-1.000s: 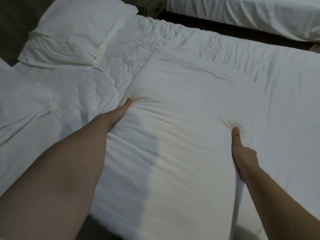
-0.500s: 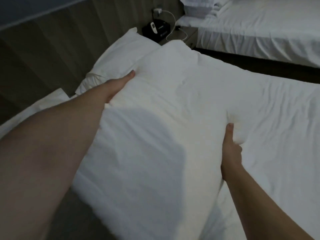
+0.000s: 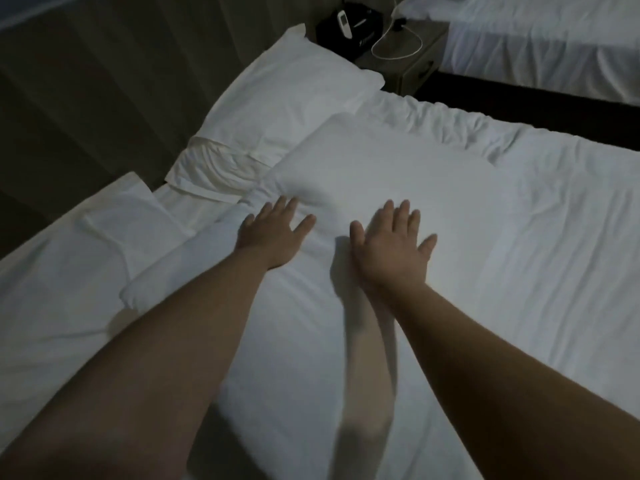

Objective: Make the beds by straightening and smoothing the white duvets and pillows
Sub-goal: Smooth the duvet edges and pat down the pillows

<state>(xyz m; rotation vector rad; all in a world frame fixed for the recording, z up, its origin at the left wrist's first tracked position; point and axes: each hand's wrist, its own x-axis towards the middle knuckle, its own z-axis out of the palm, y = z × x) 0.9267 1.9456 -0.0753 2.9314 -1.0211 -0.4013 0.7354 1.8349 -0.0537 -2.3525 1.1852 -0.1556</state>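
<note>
A big white pillow (image 3: 381, 174) lies flat across the white bed (image 3: 554, 254) in front of me. My left hand (image 3: 270, 233) is spread with straight fingers over the pillow's left part. My right hand (image 3: 394, 244) is spread the same way over its middle. Neither hand holds anything. A second white pillow (image 3: 287, 105) with a creased open end lies at the head of the bed against the wall. A white duvet (image 3: 69, 265) is bunched at the left.
A dark wall panel (image 3: 104, 81) runs along the left. A bedside table (image 3: 405, 60) at the top carries a black phone (image 3: 349, 26) and a white cable. A second white bed (image 3: 554, 43) stands at the top right across a dark gap.
Both hands gripped the pillow's sides and carried it toward the head of the bed. Now they have let go and are spread flat over it, and the pillow lies on the bed.
</note>
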